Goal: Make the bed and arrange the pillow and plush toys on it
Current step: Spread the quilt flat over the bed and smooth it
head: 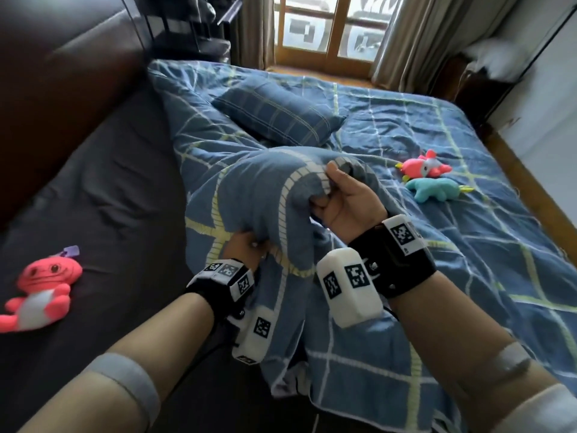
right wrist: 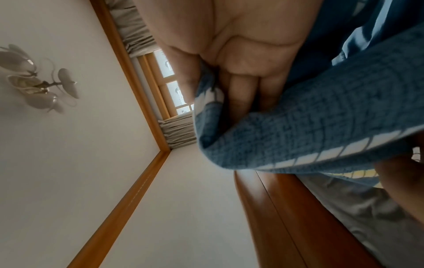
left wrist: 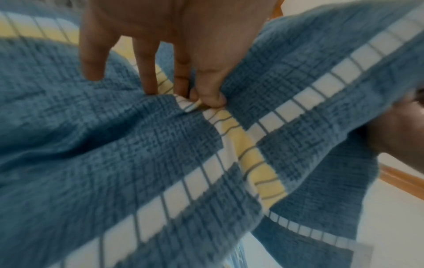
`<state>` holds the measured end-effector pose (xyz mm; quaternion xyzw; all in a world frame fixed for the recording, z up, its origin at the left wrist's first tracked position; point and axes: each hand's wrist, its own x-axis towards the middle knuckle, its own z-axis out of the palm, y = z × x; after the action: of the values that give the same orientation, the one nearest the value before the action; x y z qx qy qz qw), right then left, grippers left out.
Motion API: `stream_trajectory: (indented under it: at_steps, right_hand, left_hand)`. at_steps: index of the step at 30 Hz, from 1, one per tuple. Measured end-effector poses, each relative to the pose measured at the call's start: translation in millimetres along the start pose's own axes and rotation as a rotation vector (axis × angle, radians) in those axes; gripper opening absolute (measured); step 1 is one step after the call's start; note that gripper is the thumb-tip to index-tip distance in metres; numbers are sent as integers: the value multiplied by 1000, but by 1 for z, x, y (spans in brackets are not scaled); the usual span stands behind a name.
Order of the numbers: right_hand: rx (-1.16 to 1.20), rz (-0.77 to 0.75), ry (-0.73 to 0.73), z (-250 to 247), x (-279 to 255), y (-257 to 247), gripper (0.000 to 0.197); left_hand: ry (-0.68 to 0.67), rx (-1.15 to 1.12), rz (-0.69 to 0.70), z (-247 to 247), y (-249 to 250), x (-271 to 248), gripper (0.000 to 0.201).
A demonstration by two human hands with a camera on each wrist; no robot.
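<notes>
A blue checked quilt [head: 406,214] with white and yellow lines covers the right part of the bed. Its near edge is bunched and lifted. My right hand [head: 340,198] grips that raised fold from below, palm up, fingers curled into the cloth [right wrist: 321,117]. My left hand [head: 246,248] holds the quilt lower down, mostly hidden under it; in the left wrist view thumb and forefinger pinch the quilt [left wrist: 206,101]. A matching blue pillow [head: 278,112] lies on the quilt further back. A pink plush [head: 421,165] and a teal plush [head: 434,189] lie on the quilt at right. Another pink plush [head: 40,292] lies on the dark sheet [head: 109,182].
A dark brown padded headboard [head: 62,82] stands along the left. A window with wooden frame [head: 331,26] and grey curtains [head: 415,35] is beyond the bed. A wooden floor strip [head: 537,195] runs along the bed's right side.
</notes>
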<state>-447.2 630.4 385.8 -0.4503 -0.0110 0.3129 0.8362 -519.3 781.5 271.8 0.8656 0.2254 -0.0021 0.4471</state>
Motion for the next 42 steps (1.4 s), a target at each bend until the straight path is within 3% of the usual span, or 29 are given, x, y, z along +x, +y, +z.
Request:
stream_trajectory:
  at_steps: [3, 8, 10, 13, 15, 20, 25, 29, 33, 38, 42]
  right_hand:
    - [6, 9, 75, -8, 6, 5, 30]
    - [-98, 74, 239, -21, 7, 22, 31]
    - [-79, 98, 325, -29, 2, 34, 31]
    - [-32, 225, 320, -41, -15, 57, 45]
    - [-41, 335, 297, -50, -27, 79, 52]
    - [-44, 551, 329, -55, -56, 137, 40]
    - [-102, 557, 366, -34, -67, 178, 35]
    - [-73, 425, 366, 4, -80, 201, 31]
    - [-86, 413, 301, 84, -105, 241, 37]
    - [-154, 348, 169, 197, -115, 283, 27]
    - [-183, 341, 123, 249, -117, 301, 24]
  left_hand:
    - [-11, -71, 26, -9, -8, -5, 25]
    - [-117, -41, 23, -12, -27, -28, 41]
    - [-158, -56, -10, -13, -40, -37, 36]
    - [-191, -77, -81, -18, -64, -50, 28]
    - [-179, -132, -133, -21, -81, -58, 28]
    - [-76, -204, -266, -27, -120, -81, 29]
    - [-38, -356, -237, -48, -131, -99, 31]
    - [-79, -464, -203, -80, -152, -123, 28]
    - [-106, -530, -178, -143, -189, -158, 28]
    - [-10, -689, -65, -243, -219, -193, 13]
    - [-7, -719, -102, -283, -252, -194, 23]
